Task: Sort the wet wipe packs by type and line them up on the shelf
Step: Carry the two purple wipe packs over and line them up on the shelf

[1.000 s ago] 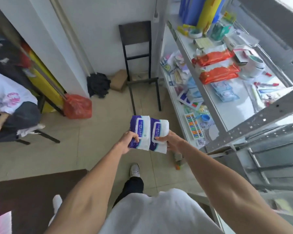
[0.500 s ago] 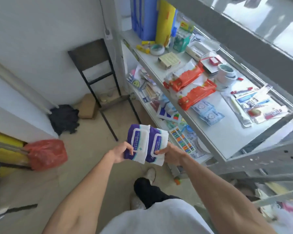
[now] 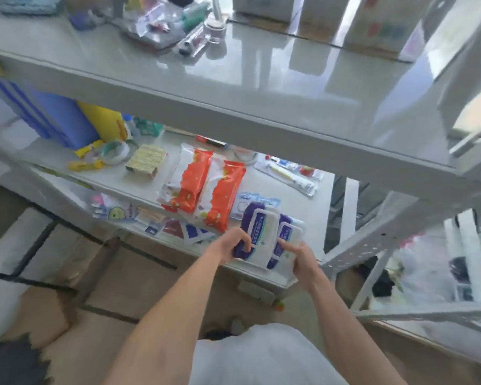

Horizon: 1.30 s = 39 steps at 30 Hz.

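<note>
Holding: your two hands grasp two purple-and-white wet wipe packs side by side over the front right corner of the middle shelf (image 3: 289, 187).
Left hand (image 3: 232, 244): your grip is closed on the left purple pack (image 3: 257, 234), thumb on its face, fingers hidden beneath.
Right hand (image 3: 303, 259): your grip is closed on the right purple pack (image 3: 288, 240), a finger laid across its white label.
Purple packs: they overlap slightly, the left one on top; whether they touch the shelf surface or hover just above it, you cannot tell.
Orange packs: two orange-and-white wet wipe packs lie side by side near the shelf's front edge, just left of your hands; the left orange pack (image 3: 190, 180) touches the right orange pack (image 3: 222, 195).
Blue sachets (image 3: 257, 200): pale, partly hidden behind the purple packs.
Back left of the shelf: blue folders (image 3: 53, 120) stand upright beside a yellow one (image 3: 103, 120), with a tape roll (image 3: 114, 151) and a small cream box (image 3: 146, 159) lying in front.
Upper shelf (image 3: 233, 87): glossy, with blurred small items at its far left.
</note>
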{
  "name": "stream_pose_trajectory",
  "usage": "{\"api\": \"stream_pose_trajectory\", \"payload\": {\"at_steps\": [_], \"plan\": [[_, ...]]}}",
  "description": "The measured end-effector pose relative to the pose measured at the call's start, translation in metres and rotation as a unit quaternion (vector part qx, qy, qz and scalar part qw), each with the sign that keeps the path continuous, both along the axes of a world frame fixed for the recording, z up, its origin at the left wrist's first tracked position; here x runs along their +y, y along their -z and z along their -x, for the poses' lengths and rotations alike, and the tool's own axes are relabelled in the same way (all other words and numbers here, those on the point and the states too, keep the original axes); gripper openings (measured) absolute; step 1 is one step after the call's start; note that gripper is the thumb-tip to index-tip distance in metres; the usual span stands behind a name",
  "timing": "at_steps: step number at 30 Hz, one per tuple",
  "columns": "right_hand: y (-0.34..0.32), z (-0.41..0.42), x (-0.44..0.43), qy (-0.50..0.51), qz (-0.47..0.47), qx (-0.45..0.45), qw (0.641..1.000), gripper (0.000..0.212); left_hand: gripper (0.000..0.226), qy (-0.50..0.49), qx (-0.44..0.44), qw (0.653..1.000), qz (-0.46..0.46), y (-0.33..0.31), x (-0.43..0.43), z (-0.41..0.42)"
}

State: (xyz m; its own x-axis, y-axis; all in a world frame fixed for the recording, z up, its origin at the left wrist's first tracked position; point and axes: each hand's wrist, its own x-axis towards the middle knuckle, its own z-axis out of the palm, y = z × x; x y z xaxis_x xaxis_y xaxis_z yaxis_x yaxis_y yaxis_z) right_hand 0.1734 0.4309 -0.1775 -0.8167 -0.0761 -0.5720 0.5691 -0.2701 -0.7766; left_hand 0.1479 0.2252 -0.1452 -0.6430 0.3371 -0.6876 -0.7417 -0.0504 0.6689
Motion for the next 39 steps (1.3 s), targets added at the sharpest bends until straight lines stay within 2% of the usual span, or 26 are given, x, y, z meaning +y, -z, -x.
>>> {"api": "stream_pose_trajectory", "payload": {"at_steps": [3, 5, 7, 9, 11, 13, 18, 23, 25, 28, 33, 39], "plan": [[-0.009, 0.013, 0.024, 0.07, -0.069, 0.008, 0.995, 0.043, 0.037, 0.035, -0.004, 0.999, -0.016, -0.003, 0.031, 0.027], [-0.016, 0.022, 0.034, 0.098, -0.104, 0.007, 0.99, 0.036, 0.051, 0.035, 0.01, 0.999, -0.007, 0.001, 0.047, 0.043], [-0.018, 0.031, 0.04, 0.096, -0.122, -0.003, 0.988, 0.037, 0.065, 0.05, 0.051, 0.997, 0.023, 0.005, 0.059, 0.059], [-0.016, 0.041, 0.041, 0.073, -0.176, -0.016, 0.982, 0.049, 0.065, 0.082, 0.088, 0.99, 0.078, 0.001, 0.07, 0.069], [-0.008, 0.049, 0.039, 0.03, -0.292, -0.024, 0.956, 0.06, 0.064, 0.112, 0.089, 0.981, 0.127, -0.008, 0.078, 0.071], [-0.001, 0.053, 0.037, 0.036, -0.384, -0.018, 0.922, 0.052, 0.059, 0.113, 0.081, 0.972, 0.187, -0.009, 0.085, 0.07], [0.009, 0.05, 0.028, 0.101, -0.497, -0.019, 0.862, 0.041, 0.05, 0.071, 0.079, 0.953, 0.282, -0.005, 0.1, 0.069], [0.007, 0.049, 0.018, 0.116, -0.547, -0.007, 0.829, 0.034, 0.043, 0.07, 0.112, 0.929, 0.344, -0.004, 0.108, 0.069], [0.007, 0.05, 0.014, 0.098, -0.568, 0.009, 0.817, 0.039, 0.045, 0.076, 0.122, 0.921, 0.362, -0.003, 0.107, 0.067], [0.012, 0.055, 0.007, 0.047, -0.567, 0.005, 0.822, 0.045, 0.048, 0.092, 0.139, 0.902, 0.398, 0.0, 0.101, 0.065], [0.019, 0.054, 0.008, -0.004, -0.617, 0.002, 0.787, 0.061, 0.059, 0.121, 0.158, 0.872, 0.447, 0.003, 0.09, 0.062], [0.021, 0.061, 0.011, 0.02, -0.624, -0.008, 0.781, 0.062, 0.08, 0.222, 0.23, 0.832, 0.452, 0.0, 0.094, 0.065]]}}
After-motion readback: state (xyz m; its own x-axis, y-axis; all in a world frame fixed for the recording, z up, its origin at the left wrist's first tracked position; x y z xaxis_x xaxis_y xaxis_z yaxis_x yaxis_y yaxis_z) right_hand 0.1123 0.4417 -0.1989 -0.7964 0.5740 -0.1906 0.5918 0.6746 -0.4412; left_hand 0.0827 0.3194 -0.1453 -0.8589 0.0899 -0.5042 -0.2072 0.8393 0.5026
